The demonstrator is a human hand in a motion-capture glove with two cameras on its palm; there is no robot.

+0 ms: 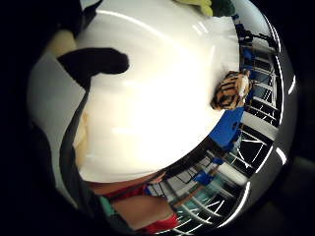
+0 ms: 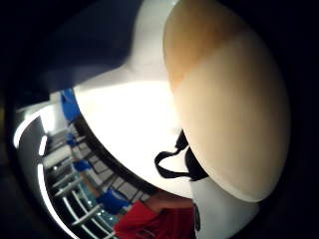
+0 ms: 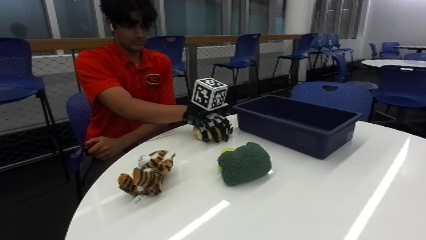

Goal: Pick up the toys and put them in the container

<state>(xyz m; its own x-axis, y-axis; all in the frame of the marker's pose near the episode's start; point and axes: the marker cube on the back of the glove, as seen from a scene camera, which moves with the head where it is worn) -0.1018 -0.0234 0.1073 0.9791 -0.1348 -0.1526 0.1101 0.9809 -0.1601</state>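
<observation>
In the outside view my gloved right hand (image 3: 212,126) is low over the white table (image 3: 299,200), just left of the dark blue container (image 3: 279,131). Its fingers curl round a tan and cream toy (image 3: 199,133), mostly hidden by the glove. That toy fills much of the thumb side palm view (image 2: 229,99), with the container's blue wall (image 2: 89,45) beside it. A striped tiger plush (image 3: 146,174) lies near the table's front left edge, also seen from the palm (image 1: 231,91). A green plush (image 3: 244,163) sits mid-table, between the tiger and the container.
The person's bare left hand (image 3: 103,147) rests below the table edge. Blue chairs (image 3: 333,95) stand behind the container and along the railing. The table surface right of the green plush is bare.
</observation>
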